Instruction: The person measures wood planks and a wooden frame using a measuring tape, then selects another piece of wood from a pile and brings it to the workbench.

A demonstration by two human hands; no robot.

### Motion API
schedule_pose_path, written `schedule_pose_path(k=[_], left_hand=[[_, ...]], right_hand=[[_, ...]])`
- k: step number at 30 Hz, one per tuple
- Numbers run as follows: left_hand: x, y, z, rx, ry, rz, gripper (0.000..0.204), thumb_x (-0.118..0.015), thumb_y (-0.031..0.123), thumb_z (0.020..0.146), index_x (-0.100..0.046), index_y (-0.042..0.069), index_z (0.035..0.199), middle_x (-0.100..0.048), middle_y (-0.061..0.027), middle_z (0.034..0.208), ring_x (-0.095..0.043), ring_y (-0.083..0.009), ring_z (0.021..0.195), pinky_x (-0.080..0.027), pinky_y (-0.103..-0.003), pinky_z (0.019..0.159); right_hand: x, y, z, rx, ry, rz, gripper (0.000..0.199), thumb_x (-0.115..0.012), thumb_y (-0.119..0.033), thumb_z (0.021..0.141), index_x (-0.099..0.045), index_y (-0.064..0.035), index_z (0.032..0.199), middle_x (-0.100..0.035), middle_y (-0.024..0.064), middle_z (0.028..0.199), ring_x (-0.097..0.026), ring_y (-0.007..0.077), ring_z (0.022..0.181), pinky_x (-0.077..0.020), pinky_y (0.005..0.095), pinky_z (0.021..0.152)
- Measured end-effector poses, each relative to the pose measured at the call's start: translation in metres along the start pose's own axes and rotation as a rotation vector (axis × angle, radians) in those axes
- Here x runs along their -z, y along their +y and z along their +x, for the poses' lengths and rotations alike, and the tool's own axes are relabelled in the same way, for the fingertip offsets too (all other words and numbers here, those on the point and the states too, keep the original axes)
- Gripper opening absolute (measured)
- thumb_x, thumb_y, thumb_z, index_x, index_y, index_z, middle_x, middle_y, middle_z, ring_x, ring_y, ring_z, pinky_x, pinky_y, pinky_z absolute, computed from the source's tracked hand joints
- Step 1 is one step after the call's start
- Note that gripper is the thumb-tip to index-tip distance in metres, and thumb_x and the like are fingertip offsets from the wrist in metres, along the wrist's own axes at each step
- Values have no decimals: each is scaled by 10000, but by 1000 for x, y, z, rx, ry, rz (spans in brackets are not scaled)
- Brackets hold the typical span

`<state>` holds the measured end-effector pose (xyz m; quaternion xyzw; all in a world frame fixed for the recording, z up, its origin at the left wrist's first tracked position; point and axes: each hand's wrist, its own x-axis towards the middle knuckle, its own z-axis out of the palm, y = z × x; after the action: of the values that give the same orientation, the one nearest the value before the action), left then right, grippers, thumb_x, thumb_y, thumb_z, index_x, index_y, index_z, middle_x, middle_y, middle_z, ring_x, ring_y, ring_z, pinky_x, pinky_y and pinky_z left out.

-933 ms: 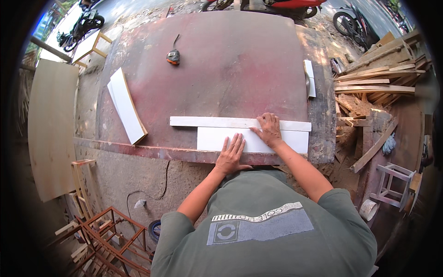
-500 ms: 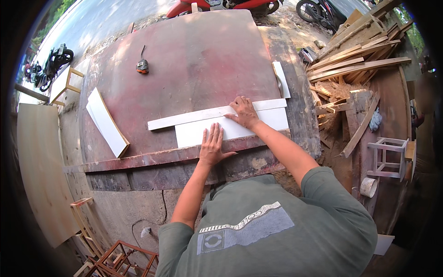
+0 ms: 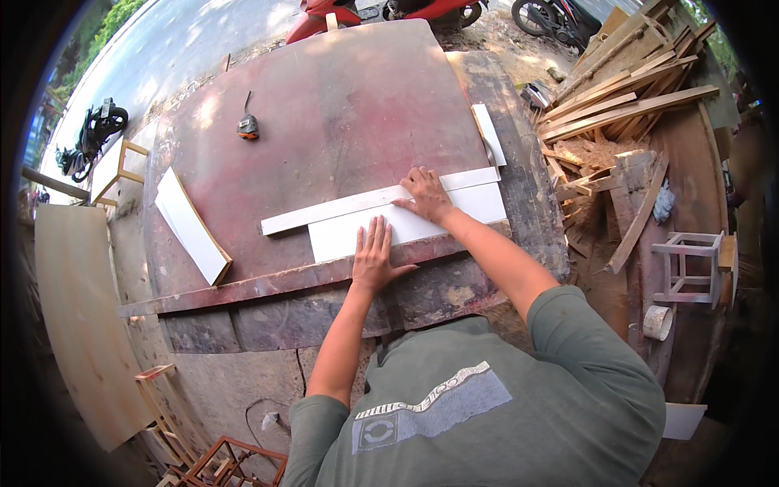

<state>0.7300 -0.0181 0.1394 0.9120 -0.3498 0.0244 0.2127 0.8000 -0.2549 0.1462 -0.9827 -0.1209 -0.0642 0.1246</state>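
The right hand (image 3: 426,197) is the nearer to the long white strip (image 3: 341,209): it rests directly over the strip, fingers arched toward its far edge, thumb stretched toward ten o'clock near the seam. Whether these fingers grip or merely press, I cannot tell. The left hand (image 3: 374,261) is laid flat and grasps nothing; its extended fingers reach over the near edge of a white rectangular panel (image 3: 410,229), its thumb pointing to three o'clock. From it the strip lies at twelve o'clock, with the panel between.

The strip's long axis runs roughly from nine to three o'clock, the right end tipped slightly toward two. It follows the panel's far edge, and its left end projects beyond the panel; whether it laps over that edge or butts against it is unclear. Both lie at the near edge of the worktop (image 3: 324,154).

From the hands, fanned white boards (image 3: 191,223) lie at nine o'clock, a tape measure (image 3: 247,127) at ten, and a small white board (image 3: 488,134) between one and two.

At six o'clock, the green-grey T-shirt (image 3: 503,446) carries dark lettering on a pale band above a grey-blue patch (image 3: 454,406) with a ring emblem. Any marking on the tape measure is too small to read.
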Motion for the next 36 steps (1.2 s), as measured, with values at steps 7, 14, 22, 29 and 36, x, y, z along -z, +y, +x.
schedule_pose_path(k=[7,14,22,29,36], left_hand=[[8,2,3,56,-29,48,1243,-752,805,669,-433,-33,1530,-356,-212,1641,-272,-349,1562,-147,-627,1256],[26,-48,-87,635,71,347,1100,-573,858,814,-417,34,1525,-441,-150,1531,-351,-312,1492,-92,-787,1169],[52,-44,-102,670,10,302,1018,-490,824,898,-420,38,1542,-561,-120,1399,-479,-262,1391,-108,-789,1160],[53,11,-201,684,21,238,828,-591,649,953,-474,29,1489,-621,-128,1278,-552,-289,1266,-208,-726,1163],[74,77,-268,626,349,20,517,-748,322,915,-602,31,1317,-638,-134,1168,-586,-317,1132,-419,-496,1015]], right_hand=[[-2,2,3,17,52,-81,547,-649,-575,935,-694,-75,1153,-600,137,1216,-541,303,1219,-407,431,1017],[-14,0,0,66,95,-219,588,-605,-585,953,-675,-43,1172,-617,136,1224,-544,294,1243,-414,431,1014],[-14,-13,-19,30,96,-160,560,-668,-543,925,-661,-38,1168,-608,154,1198,-557,318,1214,-430,436,1013],[30,-55,-93,91,-235,-5,539,-754,-537,862,-695,-44,1073,-589,147,1080,-574,322,1095,-471,457,929],[116,-97,-132,21,-83,316,293,-795,-302,871,-663,-42,902,-544,90,934,-603,258,879,-503,398,770]])
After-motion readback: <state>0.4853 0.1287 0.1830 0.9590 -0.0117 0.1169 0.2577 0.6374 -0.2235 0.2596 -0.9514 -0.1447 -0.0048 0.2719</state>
